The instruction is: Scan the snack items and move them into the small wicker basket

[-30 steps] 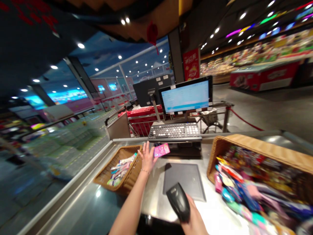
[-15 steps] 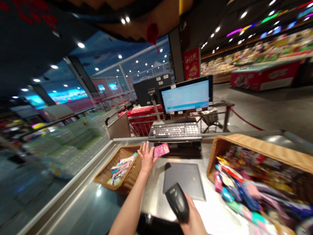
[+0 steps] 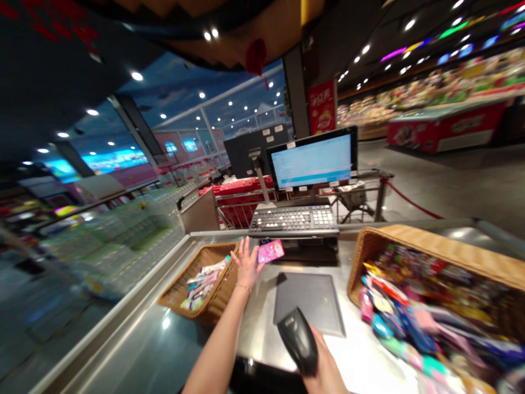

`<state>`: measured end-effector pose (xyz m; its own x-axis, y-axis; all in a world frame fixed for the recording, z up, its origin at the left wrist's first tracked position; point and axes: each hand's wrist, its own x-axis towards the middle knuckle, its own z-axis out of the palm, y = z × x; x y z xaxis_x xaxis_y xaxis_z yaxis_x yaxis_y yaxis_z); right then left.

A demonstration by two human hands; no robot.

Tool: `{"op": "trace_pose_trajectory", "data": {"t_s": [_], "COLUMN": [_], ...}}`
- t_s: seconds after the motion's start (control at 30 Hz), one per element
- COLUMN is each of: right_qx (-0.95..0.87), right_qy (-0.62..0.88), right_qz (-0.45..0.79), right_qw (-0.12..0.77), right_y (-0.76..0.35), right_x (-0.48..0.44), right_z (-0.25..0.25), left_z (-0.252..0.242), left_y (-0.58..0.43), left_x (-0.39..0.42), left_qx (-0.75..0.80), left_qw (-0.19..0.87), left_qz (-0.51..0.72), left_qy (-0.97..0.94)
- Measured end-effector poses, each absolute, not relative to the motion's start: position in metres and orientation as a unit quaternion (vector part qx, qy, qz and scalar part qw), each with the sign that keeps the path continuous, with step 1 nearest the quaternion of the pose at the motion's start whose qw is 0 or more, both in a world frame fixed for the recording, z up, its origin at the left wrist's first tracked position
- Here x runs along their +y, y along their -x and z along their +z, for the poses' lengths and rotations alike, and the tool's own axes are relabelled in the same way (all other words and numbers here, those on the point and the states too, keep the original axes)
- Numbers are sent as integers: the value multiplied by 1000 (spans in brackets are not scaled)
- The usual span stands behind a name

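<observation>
My left hand (image 3: 246, 269) is stretched forward over the metal counter, beside the right rim of the smaller wicker basket (image 3: 225, 284). Between its thumb and index finger it holds a small flat pink packet (image 3: 271, 251), while the other fingers are spread. The packet is just in front of the keyboard stand. My right hand (image 3: 322, 364) is wrapped round a black handheld barcode scanner (image 3: 298, 340), whose head points forward and left over a dark grey flat pad (image 3: 310, 301). Most of the right fingers are hidden beneath the scanner.
A keyboard (image 3: 293, 219) and a lit monitor (image 3: 314, 158) stand ahead. Slim colourful packs (image 3: 205, 282) lie in the left basket. At the right, a large wicker basket (image 3: 443, 243) holds many mixed goods. A shopping cart (image 3: 241, 210) stands behind the counter.
Both hands, the scanner and the packet keep almost the same places. The packet's reddish tint has turned more purple-pink.
</observation>
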<state>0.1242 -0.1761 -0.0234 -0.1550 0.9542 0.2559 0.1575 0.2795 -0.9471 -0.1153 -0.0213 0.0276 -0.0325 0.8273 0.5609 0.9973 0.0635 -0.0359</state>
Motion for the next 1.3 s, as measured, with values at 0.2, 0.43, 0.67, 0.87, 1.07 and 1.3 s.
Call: {"op": "trace_pose_trajectory", "data": {"t_s": [0.2,0.43,0.67,0.87,1.07,1.3], "right_qx": [-637,-635,-632,-636,-648,-653], "right_qy": [438,434,431,428,420,412], "right_qz": [412,423,429,425,427,435], "right_qw": [481,478,481,481,471,463], "right_y": [-124,-124,-124,-124,-124,-125], "right_x": [-177,-178,-178,-178,-177,-178], "right_z": [-19,-19,-18,-20,-21,-21], "left_z": [28,28,28,28,28,27], "left_y": [116,118,120,120,121,126], "left_x": [-23,-24,-25,-25,-26,-27], "left_qx": [-695,-699,-698,-699,-702,-705], "left_qw": [221,213,223,226,223,230], "left_qz": [-190,-190,-188,-185,-179,-177], "left_qy": [658,656,654,653,652,647]}}
